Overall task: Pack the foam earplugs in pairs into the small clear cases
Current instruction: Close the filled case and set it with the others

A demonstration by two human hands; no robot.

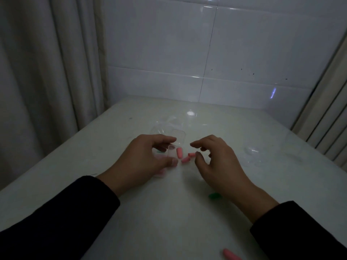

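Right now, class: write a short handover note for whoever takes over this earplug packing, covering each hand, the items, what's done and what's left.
Left hand: grips an open clear case with one pink earplug at its mouth.
Right hand: fingers curled, holding nothing, beside two loose pink earplugs.
Elsewhere: green earplug under the right wrist, another pink one at the near edge, spare clear cases behind.
Done: no closed case visible.
Left: finish this pair, close, pack the rest.

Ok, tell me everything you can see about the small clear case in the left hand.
The small clear case is transparent plastic with rounded corners, hard to make out in the dim light. The left hand holds it just above the white table, forefinger along its top and thumb below. A pink earplug shows at its right side, apparently inside. Whether its lid is open cannot be told.
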